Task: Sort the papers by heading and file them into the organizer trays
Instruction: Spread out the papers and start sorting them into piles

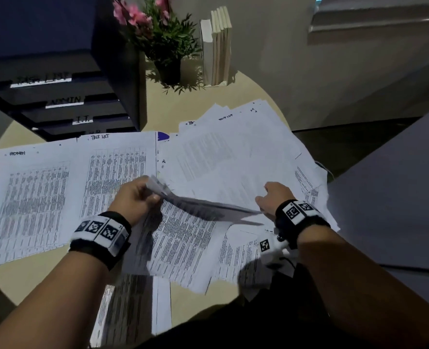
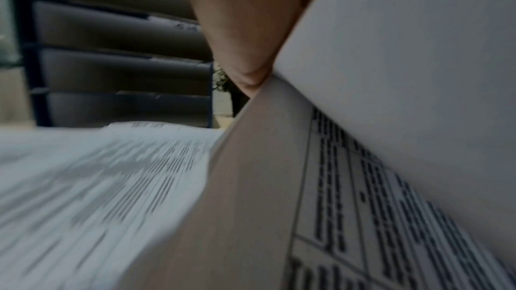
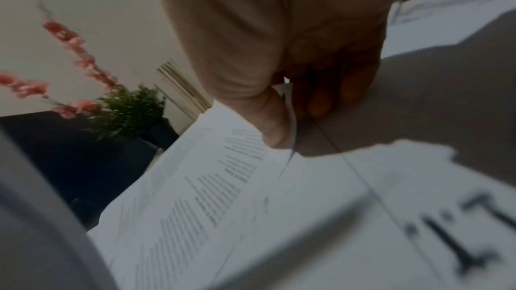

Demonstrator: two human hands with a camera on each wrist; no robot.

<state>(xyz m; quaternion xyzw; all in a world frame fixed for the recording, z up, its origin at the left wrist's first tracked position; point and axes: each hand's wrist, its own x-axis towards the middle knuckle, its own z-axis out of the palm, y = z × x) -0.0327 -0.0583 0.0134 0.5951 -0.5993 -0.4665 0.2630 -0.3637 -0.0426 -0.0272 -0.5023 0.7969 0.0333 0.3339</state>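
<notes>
Two hands at work over loose papers [image 1: 233, 157] spread across the round table [image 1: 163, 112], in front of the black organizer trays [image 1: 65, 102]. Left hand [image 1: 133, 197] gripping a lifted sheet [image 1: 196, 205] by its edge, fingers curled round it. Right hand [image 1: 273, 197] pinching the same sheet's far end, thumb [image 3: 273, 122] against the paper. Sorted sheets headed ADMIN [image 1: 30, 197] and TASK LIST [image 1: 115, 167] lying flat just before the trays. Potted flowers [image 1: 158, 34] and books [image 1: 218, 46] right of the trays.
</notes>
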